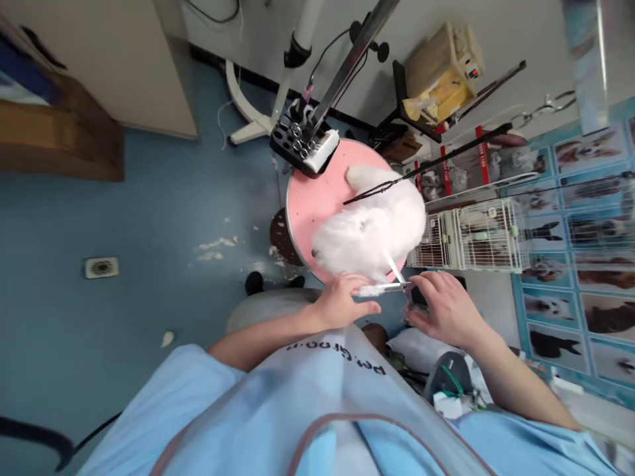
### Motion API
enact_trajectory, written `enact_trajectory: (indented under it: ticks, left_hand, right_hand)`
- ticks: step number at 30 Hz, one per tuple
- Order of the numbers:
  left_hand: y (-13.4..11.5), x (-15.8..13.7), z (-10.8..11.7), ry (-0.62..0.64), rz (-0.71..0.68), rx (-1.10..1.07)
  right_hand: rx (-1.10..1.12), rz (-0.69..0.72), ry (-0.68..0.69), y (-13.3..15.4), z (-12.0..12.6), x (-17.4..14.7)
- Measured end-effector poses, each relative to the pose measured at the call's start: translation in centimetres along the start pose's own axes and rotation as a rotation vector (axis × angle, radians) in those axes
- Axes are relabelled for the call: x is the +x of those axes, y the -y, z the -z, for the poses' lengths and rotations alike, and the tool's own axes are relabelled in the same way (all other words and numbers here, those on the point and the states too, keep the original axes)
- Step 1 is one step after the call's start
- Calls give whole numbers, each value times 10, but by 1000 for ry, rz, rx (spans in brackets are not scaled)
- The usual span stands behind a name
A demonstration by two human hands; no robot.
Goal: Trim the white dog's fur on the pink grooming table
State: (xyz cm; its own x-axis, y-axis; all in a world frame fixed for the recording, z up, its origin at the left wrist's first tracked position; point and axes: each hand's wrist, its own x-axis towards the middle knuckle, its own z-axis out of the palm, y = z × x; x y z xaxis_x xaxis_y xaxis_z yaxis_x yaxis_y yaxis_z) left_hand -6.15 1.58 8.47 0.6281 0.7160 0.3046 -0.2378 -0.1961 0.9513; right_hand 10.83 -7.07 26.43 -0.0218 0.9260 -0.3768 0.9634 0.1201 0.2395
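A fluffy white dog [397,211] is on a round pink grooming table [312,198], with its dark nose towards the left. My right hand [444,307] grips a pair of scissors [394,268] by the handles. The blades are spread apart; one lies over the dog's coat and the other points left towards my left hand [342,303]. The fingers of that hand rest against the fur at the near edge of the table, the thumb stretched out apart from them. A tuft of white fur shows beside the lower blade.
A black grooming loop [381,188] runs across the dog from the upper right. At the table's far edge, a black tool holder [292,149] with scissors hangs on a metal post [347,66]. White wire cages [489,235] stand to the right. Fur clippings [213,254] lie on the blue floor.
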Motion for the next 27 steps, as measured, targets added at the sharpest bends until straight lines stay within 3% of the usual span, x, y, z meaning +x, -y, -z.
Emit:
enact_trajectory:
  ticks: [4, 7, 15, 17, 19, 21, 24, 25, 27]
  left_hand:
    - [-7, 5, 3, 135, 282, -85]
    - [-12, 8, 8, 117, 352, -68]
    - [-31, 14, 3, 89, 276, 51]
    - [-30, 22, 14, 107, 227, 88]
    - [-19, 38, 42, 109, 192, 160]
    - [3, 61, 86, 26, 238, 322]
    - [44, 92, 144, -316, 338, 764]
    - [55, 98, 153, -304, 394, 818]
    - [71, 106, 151, -162, 469, 715]
  right_hand:
    - [-86, -15, -67, 15, -10, -4]
    - [-84, -46, -124, 19, -13, -9]
    - [-52, -85, -260, 31, -12, -14]
    - [-11, -64, -275, 34, -14, -16]
    - [85, -57, -283, 31, -23, -23]
    - [270, -100, -293, 18, -46, -33]
    - [691, -319, -354, -6, -111, -48]
    - [846, -428, -395, -11, -139, -51]
    - [1130, -681, -504, -11, -195, -49]
